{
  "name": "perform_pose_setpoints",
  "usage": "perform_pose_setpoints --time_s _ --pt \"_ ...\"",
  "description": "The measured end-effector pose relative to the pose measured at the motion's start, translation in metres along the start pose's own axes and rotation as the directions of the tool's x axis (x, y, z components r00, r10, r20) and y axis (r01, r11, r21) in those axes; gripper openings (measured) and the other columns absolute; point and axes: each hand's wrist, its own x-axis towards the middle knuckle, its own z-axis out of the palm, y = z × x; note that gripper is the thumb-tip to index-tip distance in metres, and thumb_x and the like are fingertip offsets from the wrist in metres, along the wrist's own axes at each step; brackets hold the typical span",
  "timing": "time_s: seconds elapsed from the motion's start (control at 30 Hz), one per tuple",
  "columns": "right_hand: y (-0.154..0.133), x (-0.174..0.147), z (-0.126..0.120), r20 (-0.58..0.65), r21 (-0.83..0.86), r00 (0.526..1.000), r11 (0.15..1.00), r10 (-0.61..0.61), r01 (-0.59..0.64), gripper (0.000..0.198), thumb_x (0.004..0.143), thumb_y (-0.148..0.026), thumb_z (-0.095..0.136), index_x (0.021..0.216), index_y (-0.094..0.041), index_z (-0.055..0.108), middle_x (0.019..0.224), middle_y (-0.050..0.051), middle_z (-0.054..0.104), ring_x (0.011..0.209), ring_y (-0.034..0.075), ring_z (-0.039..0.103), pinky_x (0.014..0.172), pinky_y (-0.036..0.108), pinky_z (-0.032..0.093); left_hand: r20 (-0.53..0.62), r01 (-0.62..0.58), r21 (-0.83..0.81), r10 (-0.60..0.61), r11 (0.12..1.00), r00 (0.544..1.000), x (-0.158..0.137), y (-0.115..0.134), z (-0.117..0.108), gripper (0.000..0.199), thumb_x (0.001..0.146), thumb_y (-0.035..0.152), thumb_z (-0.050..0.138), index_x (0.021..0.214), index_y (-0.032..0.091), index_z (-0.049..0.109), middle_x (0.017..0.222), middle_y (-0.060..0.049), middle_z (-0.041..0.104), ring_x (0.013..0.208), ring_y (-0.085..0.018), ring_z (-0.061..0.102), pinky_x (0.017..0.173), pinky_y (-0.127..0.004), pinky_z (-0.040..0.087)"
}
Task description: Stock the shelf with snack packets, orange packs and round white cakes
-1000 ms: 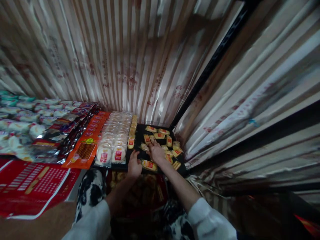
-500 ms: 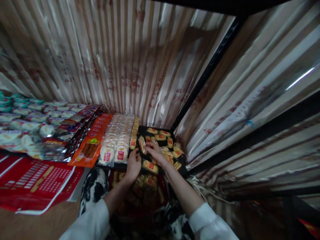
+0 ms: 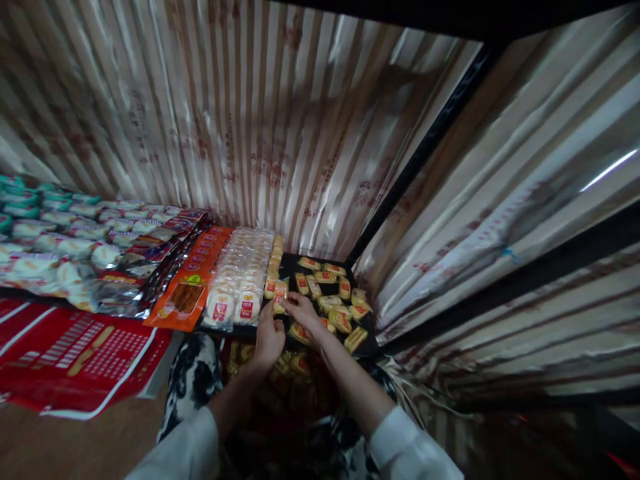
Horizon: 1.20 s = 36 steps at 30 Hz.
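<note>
A small yellow snack packet (image 3: 281,291) with a red label stands upright at the front of the shelf. My right hand (image 3: 301,312) pinches its right side between thumb and fingers. At its lower left edge, the curled fingers of my left hand (image 3: 271,338) close against the same packet. Just behind it runs a narrow row of matching yellow packets (image 3: 275,261). More loose yellow packets (image 3: 344,288) lie scattered over the black shelf (image 3: 289,265) to the right, some partly covered by my right hand and wrist.
Left of the row stand clear-wrapped white round crackers (image 3: 247,305), an orange snack bag (image 3: 181,293), dark shiny packets and white-wrapped snacks (image 3: 70,248). Below, between my knees, a dim container holds more yellow packets (image 3: 300,363). A black post (image 3: 425,157) and striped sheeting border the shelf.
My right hand has brought the yellow packet left and turned it upright at the row's front end. My left hand has closed in on it. The view has shifted slightly.
</note>
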Motion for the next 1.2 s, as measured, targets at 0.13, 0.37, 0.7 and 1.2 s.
perform_pose_setpoints --time_s 0.13,0.37,0.7,1.2 --pt "0.007 0.010 0.004 -0.084 -0.180 0.994 0.983 -0.063 0.047 0.021 0.075 -0.026 0.062 0.095 -0.018 0.064 0.084 0.002 0.071 0.077 0.016 0.065 0.071 0.027 0.050 -0.016 -0.009 0.022 0.009 1.000 1.000 -0.001 -0.008 0.003 0.057 0.067 0.003 0.044 0.123 0.010 0.051 0.129 -0.016 0.053 0.119 -0.025 0.052 0.104 -0.043 0.040" --pt "0.008 0.020 0.018 -0.182 -0.468 0.971 0.882 -0.153 0.051 0.022 0.077 -0.021 0.061 0.099 -0.022 0.060 0.091 0.001 0.071 0.083 0.015 0.066 0.077 0.029 0.050 -0.035 -0.014 0.044 0.016 0.999 0.999 -0.001 -0.016 0.006 0.061 0.065 0.003 0.044 0.125 0.012 0.051 0.138 -0.015 0.045 0.129 -0.026 0.043 0.109 -0.042 0.035" --pt "0.016 0.029 0.028 -0.159 -0.607 0.964 0.791 -0.215 0.076 0.015 0.079 -0.020 0.059 0.094 -0.019 0.059 0.093 0.004 0.069 0.084 0.015 0.065 0.078 0.027 0.048 -0.005 -0.037 0.034 0.037 0.999 0.999 0.009 -0.029 0.010 0.062 0.062 0.001 0.044 0.121 0.012 0.054 0.133 -0.015 0.051 0.127 -0.027 0.044 0.109 -0.045 0.034" --pt "0.003 -0.001 -0.007 -0.044 -0.684 0.953 0.704 -0.299 0.190 0.022 0.083 -0.022 0.056 0.103 -0.018 0.063 0.096 0.005 0.067 0.088 0.016 0.061 0.081 0.027 0.046 0.011 -0.020 0.009 0.020 1.000 1.000 0.008 -0.026 0.003 0.057 0.065 0.003 0.045 0.120 0.013 0.050 0.125 -0.015 0.053 0.106 -0.024 0.058 0.097 -0.043 0.046"
